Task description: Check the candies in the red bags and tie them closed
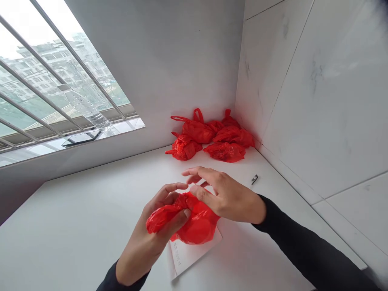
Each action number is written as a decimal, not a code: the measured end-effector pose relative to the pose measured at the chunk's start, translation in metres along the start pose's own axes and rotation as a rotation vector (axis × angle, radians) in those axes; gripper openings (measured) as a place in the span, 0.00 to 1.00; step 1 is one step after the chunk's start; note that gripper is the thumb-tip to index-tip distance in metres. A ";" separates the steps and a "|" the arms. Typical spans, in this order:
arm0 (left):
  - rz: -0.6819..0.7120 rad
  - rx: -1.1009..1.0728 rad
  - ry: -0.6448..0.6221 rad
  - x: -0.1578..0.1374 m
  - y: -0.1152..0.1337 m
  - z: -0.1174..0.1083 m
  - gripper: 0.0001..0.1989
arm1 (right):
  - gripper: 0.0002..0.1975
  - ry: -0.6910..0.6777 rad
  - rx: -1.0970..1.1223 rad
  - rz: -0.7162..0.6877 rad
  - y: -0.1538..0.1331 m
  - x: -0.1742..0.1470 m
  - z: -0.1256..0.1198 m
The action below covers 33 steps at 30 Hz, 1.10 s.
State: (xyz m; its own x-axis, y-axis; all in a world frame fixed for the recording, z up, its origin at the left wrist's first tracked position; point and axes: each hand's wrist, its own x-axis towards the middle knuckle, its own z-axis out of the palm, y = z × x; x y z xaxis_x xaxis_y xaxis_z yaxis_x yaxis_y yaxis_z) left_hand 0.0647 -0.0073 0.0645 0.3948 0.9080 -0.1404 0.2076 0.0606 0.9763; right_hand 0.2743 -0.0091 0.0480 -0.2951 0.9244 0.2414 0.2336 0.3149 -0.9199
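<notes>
A thin red plastic bag (pixel 200 226) is bunched up in front of me, above the table. My left hand (pixel 162 226) grips its gathered neck, thumb pressed on top, with a crumpled end sticking out over the palm. Over the bag's far right side is my right hand (pixel 220 194), its fingers apart and curved, thumb near the bag; whether it touches the plastic I cannot tell. Below the bag lies a white sheet of paper (pixel 194 256) with small handwritten marks along its left side, partly covered by the bag.
Several knotted red plastic bags (pixel 212 135) sit heaped in the far corner of the white table (pixel 91 210). A small dark clip-like item (pixel 254 179) lies near the right wall. On the barred window's sill are a clear bottle (pixel 91 111) and a flat dark device (pixel 81 138).
</notes>
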 end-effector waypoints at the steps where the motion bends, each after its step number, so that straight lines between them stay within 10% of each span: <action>1: 0.037 0.069 -0.019 0.000 -0.003 -0.002 0.22 | 0.19 -0.023 0.016 -0.006 0.003 0.003 0.003; 12: 0.628 0.717 0.303 0.007 -0.045 -0.018 0.15 | 0.14 -0.340 0.214 0.154 0.032 0.015 0.016; 22: 0.518 0.736 0.143 0.009 -0.038 -0.024 0.15 | 0.03 -0.090 0.044 0.135 0.033 0.020 0.011; 33: 0.378 0.861 0.202 -0.024 -0.067 -0.053 0.23 | 0.03 -0.229 -0.002 0.211 0.054 0.027 -0.005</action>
State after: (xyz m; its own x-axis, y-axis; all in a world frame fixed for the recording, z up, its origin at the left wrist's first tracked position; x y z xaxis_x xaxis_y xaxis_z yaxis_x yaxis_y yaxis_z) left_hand -0.0062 -0.0114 0.0110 0.4254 0.8644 0.2681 0.7163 -0.5027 0.4839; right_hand 0.2834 0.0336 0.0061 -0.4411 0.8969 -0.0308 0.3135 0.1219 -0.9417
